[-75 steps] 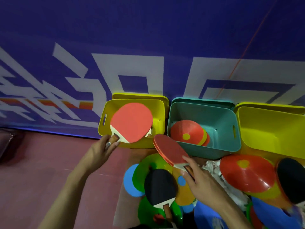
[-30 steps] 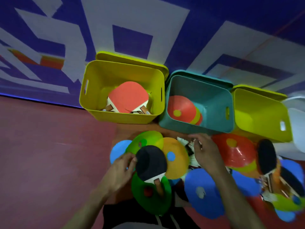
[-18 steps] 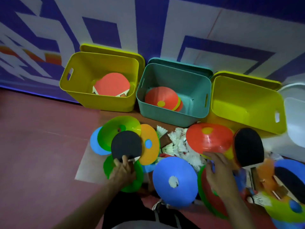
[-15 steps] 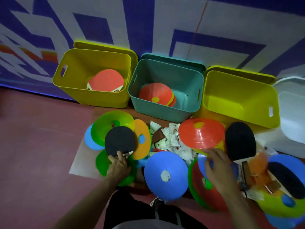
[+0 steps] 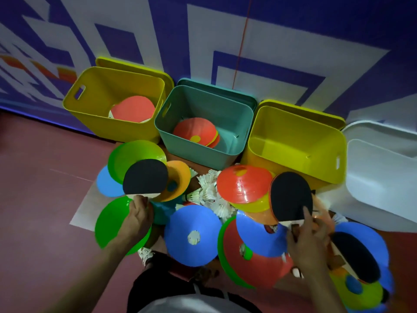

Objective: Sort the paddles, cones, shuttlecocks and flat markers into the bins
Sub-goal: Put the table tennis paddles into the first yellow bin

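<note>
The left hand (image 5: 137,219) grips the handle of a black-faced paddle (image 5: 145,178) raised just above it over green and orange discs, while the right hand (image 5: 308,237) clasps another black paddle (image 5: 291,196) beside an orange cone (image 5: 243,184).

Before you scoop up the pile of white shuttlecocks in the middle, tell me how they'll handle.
The shuttlecocks look feathery, so probably very light and easily crushed; grip softly. They lie loose and tangled on their sides between the orange cone and black paddle, so some will likely roll or spill from the hands.
</note>
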